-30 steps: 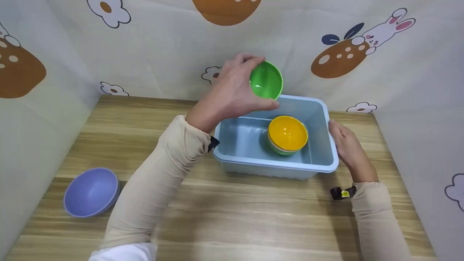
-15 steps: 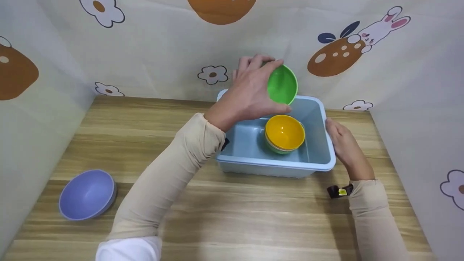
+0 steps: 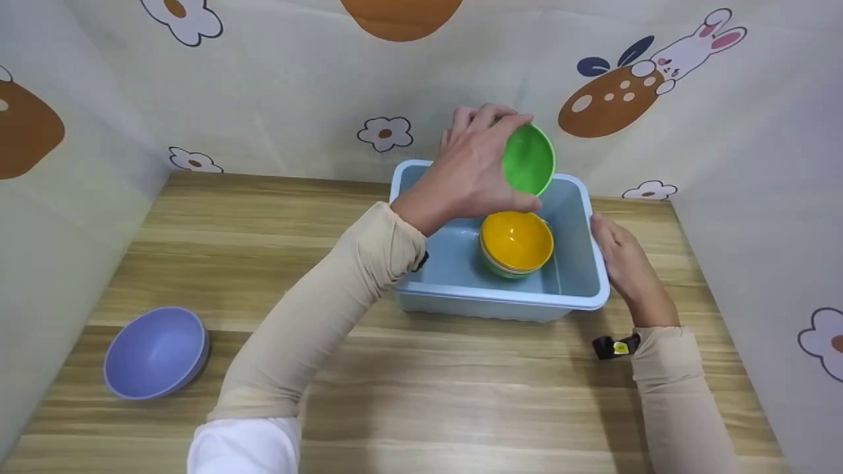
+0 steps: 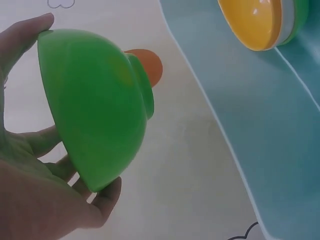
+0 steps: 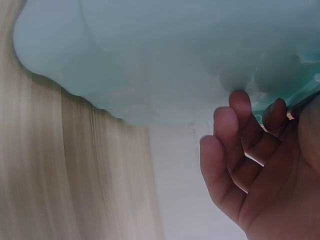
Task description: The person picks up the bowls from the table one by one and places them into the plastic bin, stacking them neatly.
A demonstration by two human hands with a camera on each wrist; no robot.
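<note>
My left hand (image 3: pixel 474 171) grips a green bowl (image 3: pixel 531 160) by its rim, thumb on one side and fingers on the other. The bowl is tipped sideways above the back part of a light blue plastic bin (image 3: pixel 487 295); its rounded outside and foot show in the left wrist view. Inside the bin stands a stack of bowls, a yellow bowl (image 3: pixel 516 241) on top with white and green edges beneath. My right hand (image 3: pixel 625 263) rests against the bin's right outer wall. In the right wrist view its fingers (image 5: pixel 227 125) are loosely bent, with a fingertip at the wall.
A purple bowl (image 3: pixel 156 353) sits on the wooden table (image 3: pixel 421 395) at the left. A patterned cloth (image 3: pixel 290 85) with rabbit and flower prints rises behind the bin and along both sides.
The left hand has moved right with the green bowl, from the bin's back edge to over the bin. The right hand stays at the bin's side; the stacked bowls look unchanged.
</note>
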